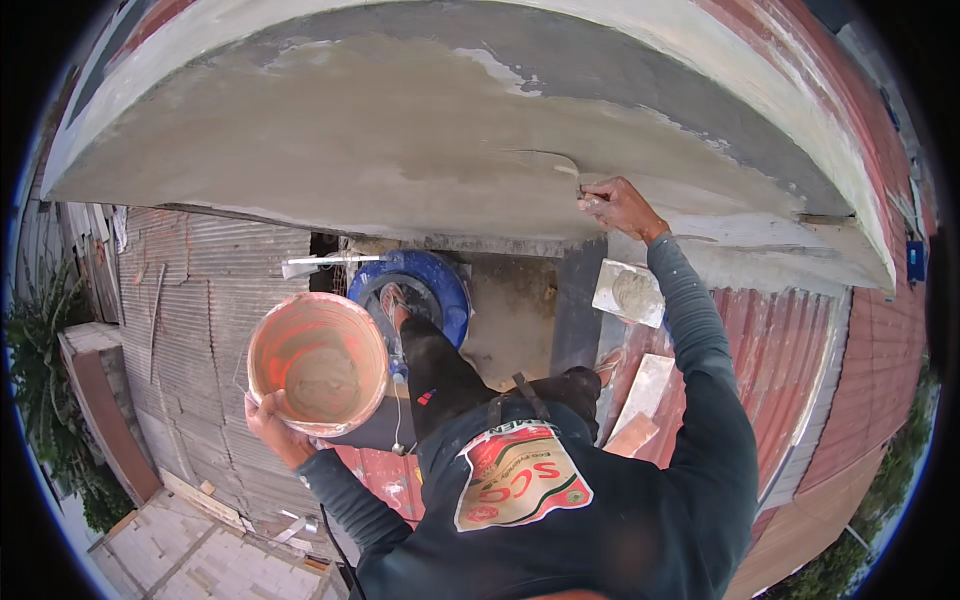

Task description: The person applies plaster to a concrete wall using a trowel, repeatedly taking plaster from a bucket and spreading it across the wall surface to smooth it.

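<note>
My left hand [275, 430] grips the rim of a plaster-smeared bucket [262, 365] and holds it tilted, its mouth facing me. Wet grey-brown plaster [322, 384] lies in the bottom. Out in front, my right hand [622, 208] is closed round the handle of a trowel [568, 168] set against the wall [400, 130]. The trowel's blade blends with the plaster and is hard to make out. Fresh brown plaster covers much of the wall, with a darker grey band along its upper edge.
My feet stand apart, one by a blue barrel [455, 300], the other by a red corrugated roof [765, 350]. A white board with plaster [628, 292] lies below my right forearm. Grey corrugated roofing [215, 290] spreads to the left. A long pale board [645, 390] lies near my foot.
</note>
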The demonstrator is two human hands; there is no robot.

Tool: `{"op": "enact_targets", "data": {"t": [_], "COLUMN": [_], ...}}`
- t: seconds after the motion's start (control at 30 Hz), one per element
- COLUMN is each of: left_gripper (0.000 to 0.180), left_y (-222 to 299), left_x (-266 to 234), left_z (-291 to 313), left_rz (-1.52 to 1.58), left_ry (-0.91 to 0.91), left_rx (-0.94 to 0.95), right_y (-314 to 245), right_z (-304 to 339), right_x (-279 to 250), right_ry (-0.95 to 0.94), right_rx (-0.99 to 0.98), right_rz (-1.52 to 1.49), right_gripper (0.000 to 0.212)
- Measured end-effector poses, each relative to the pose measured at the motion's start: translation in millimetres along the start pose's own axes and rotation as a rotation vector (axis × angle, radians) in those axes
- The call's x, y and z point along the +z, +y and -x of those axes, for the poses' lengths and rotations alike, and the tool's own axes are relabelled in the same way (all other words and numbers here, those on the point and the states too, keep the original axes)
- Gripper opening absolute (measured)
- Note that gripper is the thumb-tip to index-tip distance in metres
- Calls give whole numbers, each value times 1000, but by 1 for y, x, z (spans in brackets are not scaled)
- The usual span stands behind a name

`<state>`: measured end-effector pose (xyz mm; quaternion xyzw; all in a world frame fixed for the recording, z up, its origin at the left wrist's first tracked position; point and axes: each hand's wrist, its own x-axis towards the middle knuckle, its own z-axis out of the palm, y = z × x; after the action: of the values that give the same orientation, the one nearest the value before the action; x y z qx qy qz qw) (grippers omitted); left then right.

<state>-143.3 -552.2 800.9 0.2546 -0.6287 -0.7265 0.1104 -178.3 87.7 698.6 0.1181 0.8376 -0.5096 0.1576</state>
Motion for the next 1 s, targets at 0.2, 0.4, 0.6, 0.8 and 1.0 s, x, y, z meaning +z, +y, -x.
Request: {"op": "enact_targets", "data": {"t": [0.2, 0.4, 0.6, 0.8, 1.0], "left_gripper": [42, 42, 44, 42, 41], "left_y": [8, 4, 0, 4, 9], "left_x": [11, 17, 16, 30, 37], "left_z": [6, 5, 4, 8, 11], "left_rz": [35, 21, -34, -37, -53], "left_ry": [-29, -62, -31, -37, -74], "left_rx": [-13, 7, 27, 27, 59], "right_y": [110, -61, -69, 18, -85], "right_z": [-28, 37, 73, 42, 104], "right_x": [25, -4, -6, 17, -52], "right_ry": [7, 298, 292, 277, 399], "right_rx": [-147, -277, -331, -82, -222], "right_rz": [468, 324, 456, 665, 311], "right_gripper": [29, 40, 47, 48, 50]}}
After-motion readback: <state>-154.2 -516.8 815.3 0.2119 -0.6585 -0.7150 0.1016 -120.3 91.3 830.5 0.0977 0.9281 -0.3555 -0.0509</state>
